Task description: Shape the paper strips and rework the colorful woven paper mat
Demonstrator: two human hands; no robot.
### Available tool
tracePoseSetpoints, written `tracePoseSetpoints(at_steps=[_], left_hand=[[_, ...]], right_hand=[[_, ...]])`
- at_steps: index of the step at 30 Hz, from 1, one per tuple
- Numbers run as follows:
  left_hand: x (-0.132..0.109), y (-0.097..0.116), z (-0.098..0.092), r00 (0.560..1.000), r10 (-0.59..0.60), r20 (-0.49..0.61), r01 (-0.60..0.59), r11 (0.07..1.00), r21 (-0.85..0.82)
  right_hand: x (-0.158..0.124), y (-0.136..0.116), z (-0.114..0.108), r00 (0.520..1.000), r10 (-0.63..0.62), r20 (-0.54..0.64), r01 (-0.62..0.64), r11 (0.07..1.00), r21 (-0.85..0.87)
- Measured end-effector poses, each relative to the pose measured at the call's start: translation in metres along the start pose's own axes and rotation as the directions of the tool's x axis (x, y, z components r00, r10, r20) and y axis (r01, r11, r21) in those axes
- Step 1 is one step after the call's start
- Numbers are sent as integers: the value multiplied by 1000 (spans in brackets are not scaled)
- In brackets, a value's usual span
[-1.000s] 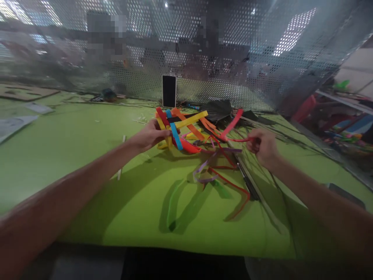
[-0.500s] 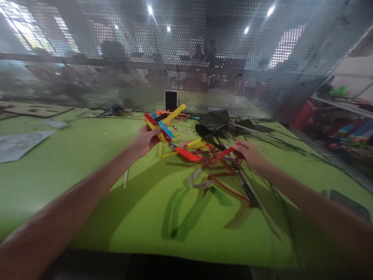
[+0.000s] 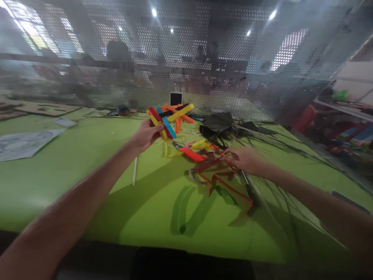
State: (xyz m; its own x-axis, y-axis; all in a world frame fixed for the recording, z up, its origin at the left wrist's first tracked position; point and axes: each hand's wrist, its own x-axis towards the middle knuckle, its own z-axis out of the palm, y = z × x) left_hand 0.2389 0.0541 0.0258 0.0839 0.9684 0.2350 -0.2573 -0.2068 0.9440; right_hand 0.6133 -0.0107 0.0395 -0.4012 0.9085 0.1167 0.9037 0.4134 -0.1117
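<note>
My left hand [image 3: 148, 134] grips a bundle of crossed strips [image 3: 167, 120] in yellow, red, blue and black, raised above the table's far half. Fingers pinched, my right hand [image 3: 237, 158] is at the tangle of thin red and purple strips [image 3: 210, 167] right of centre; what lies between its fingertips is too small to make out. A wide bright red strip [image 3: 192, 154] lies between the two hands, with yellow strips [image 3: 201, 144] just behind it. Translucent green strips [image 3: 182, 212] rest nearer the front edge.
Behind stand a dark phone-like object [image 3: 176, 98] and a perforated metal screen [image 3: 198, 74]. Black leaf-like material [image 3: 218, 123] with long stalks spreads at the right. Printed paper [image 3: 26, 144] lies left, a thin white stick [image 3: 135, 171] near my left forearm.
My right hand has moved left and down to the tangle, and the red strip it held up is no longer raised. Orange strips now show behind the bundle in my left hand.
</note>
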Motion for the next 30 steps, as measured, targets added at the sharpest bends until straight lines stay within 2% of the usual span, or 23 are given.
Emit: tracePoseSetpoints(at_steps=[3, 7, 10, 13, 16, 19, 21, 25, 28, 30], left_hand=[[5, 10, -12, 997, 41, -58, -43, 999, -27], [11, 17, -27, 991, 53, -127, -57, 998, -28], [15, 15, -34, 987, 70, -143, -70, 998, 4], [19, 9, -37, 983, 66, -169, -52, 995, 89], [26, 0, -42, 982, 56, -182, -7, 965, 261], [32, -6, -49, 986, 72, -152, -2, 908, 420], [35, -6, -54, 982, 99, -164, -10, 883, 470], [38, 1, -59, 967, 145, -211, -15, 856, 517], [38, 5, -59, 963, 156, -220, -16, 849, 529], [38, 6, -59, 965, 156, -211, -18, 842, 539]], right_hand=[[-2, -4, -11, 995, -98, -27, 98, 995, 3], [-4, -12, -22, 950, -313, -18, 313, 950, 12], [7, -29, -24, 934, -356, -5, 356, 934, 5], [36, -51, -19, 937, -346, 42, 345, 938, 38], [71, -72, -4, 943, -310, 122, 305, 950, 64], [93, -89, 15, 958, -241, 156, 247, 969, -14], [99, -95, 24, 968, -219, 123, 228, 971, -69], [99, -89, 22, 984, -174, -31, 173, 984, -52], [96, -72, 10, 985, -132, -109, 141, 986, 84], [92, -59, 3, 986, -121, -114, 139, 977, 164]])
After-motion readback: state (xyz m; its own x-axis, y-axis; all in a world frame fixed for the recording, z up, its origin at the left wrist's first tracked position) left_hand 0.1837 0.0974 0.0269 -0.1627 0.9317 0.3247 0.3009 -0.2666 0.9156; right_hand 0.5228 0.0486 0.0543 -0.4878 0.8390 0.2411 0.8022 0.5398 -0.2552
